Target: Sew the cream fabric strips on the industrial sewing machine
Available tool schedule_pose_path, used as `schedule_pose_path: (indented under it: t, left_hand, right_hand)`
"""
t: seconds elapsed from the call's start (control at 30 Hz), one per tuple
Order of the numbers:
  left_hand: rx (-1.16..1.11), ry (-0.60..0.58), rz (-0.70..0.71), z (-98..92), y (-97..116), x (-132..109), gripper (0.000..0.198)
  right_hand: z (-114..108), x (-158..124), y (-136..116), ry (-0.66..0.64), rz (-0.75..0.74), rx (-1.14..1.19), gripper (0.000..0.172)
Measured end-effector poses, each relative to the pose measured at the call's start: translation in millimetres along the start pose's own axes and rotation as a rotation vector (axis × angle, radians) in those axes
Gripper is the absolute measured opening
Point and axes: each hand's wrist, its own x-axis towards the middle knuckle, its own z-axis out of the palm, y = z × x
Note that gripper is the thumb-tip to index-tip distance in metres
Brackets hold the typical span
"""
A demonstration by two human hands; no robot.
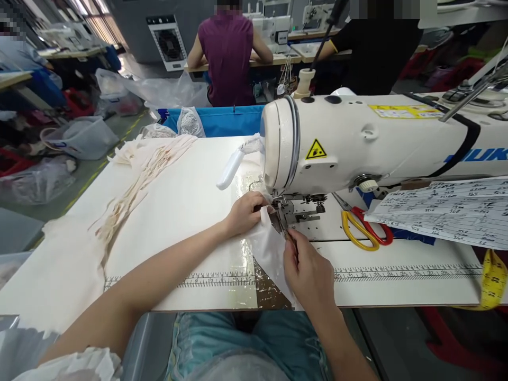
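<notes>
A white sewing machine [357, 143] stands on a white table [190, 196]. A piece of white cloth [268, 248] lies under its presser foot [283, 209] and hangs over the table's front edge. My left hand [246, 211] rests on the cloth just left of the foot, fingers curled and pinching its edge. My right hand [305, 270] is closed on the cloth in front of the foot, and a thin dark tool tip shows at its fingertips.
Scissors with red and yellow handles [363, 225] lie right of the needle, beside a printed sheet [444, 211]. A yellow tape measure [494, 278] hangs at the right edge. Cream cloth pieces [135, 180] are piled at the left. Other people sit at machines behind.
</notes>
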Motion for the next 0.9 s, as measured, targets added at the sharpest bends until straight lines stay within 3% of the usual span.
schedule_pose_path:
  t: [0.9]
  left_hand:
    - [0.009, -0.031, -0.039, 0.4, 0.5, 0.2, 0.018]
  right_hand:
    - [2.7, 1.1, 0.7, 0.014, -0.04, 0.006, 0.035]
